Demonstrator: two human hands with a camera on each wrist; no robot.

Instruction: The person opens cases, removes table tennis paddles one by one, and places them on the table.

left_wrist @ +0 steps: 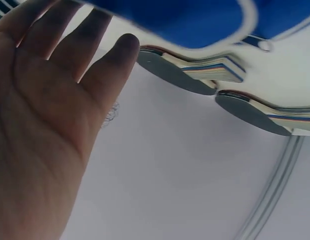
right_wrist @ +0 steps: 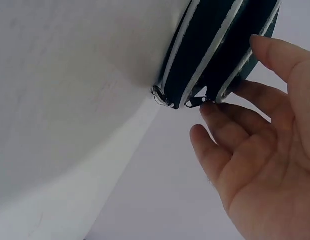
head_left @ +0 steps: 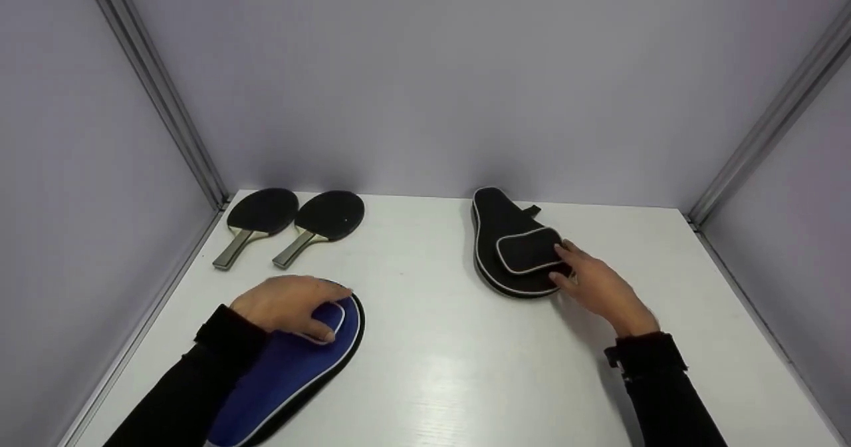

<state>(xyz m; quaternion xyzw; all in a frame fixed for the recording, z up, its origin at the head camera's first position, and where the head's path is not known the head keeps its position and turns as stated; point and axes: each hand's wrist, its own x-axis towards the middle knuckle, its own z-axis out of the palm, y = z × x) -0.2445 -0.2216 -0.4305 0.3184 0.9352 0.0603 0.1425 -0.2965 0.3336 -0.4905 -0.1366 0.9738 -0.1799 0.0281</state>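
Observation:
A blue paddle case (head_left: 279, 380) with white piping lies at the front left, its small pocket partly under my left hand (head_left: 286, 304). That hand spreads over the case's rounded end, thumb and fingers apart; in the left wrist view its fingers extend toward the blue fabric (left_wrist: 184, 20). Farther back on the right lies a black paddle case (head_left: 495, 224) with a raised, white-piped pocket (head_left: 530, 251). My right hand (head_left: 598, 287) touches this case's right side, fingertips on the pocket's edge and thumb lower down. In the right wrist view, loosely bent fingers are beside a zipper pull (right_wrist: 195, 102).
Two black table tennis paddles (head_left: 264, 211) (head_left: 330, 215) lie side by side at the back left, handles pointing toward me. Pale wall panels (head_left: 425, 88) enclose the white table (head_left: 425, 340) at the back and both sides.

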